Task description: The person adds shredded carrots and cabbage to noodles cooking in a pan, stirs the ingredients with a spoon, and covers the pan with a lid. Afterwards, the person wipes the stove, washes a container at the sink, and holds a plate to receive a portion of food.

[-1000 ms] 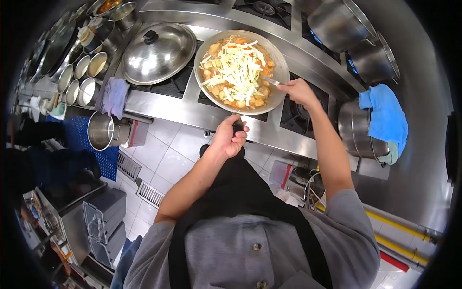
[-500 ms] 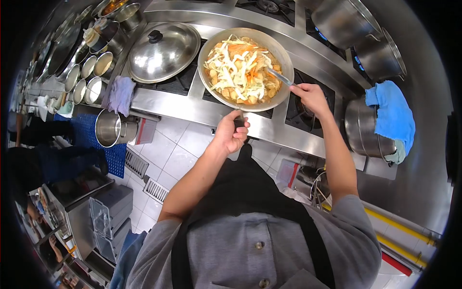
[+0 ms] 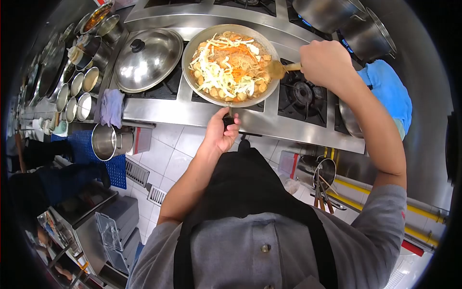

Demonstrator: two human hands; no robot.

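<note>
Gripping the handle (image 3: pixel 228 121) of the pan (image 3: pixel 268 47) on the stove (image 3: pixel 159 110) with the left hand (image 3: pixel 222 132), apparently for steadiness; clasping a spatula (image 3: pixel 275 70) high in the right hand (image 3: pixel 329 62), likely for angling down at the food (image 3: pixel 211 72).

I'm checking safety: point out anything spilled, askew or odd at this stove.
No spill shows around the pan. Slightly odd: a purple cloth hangs by the stove at left, and a blue cloth drapes a pot at right; loose cloth near burners could catch fire.
</note>
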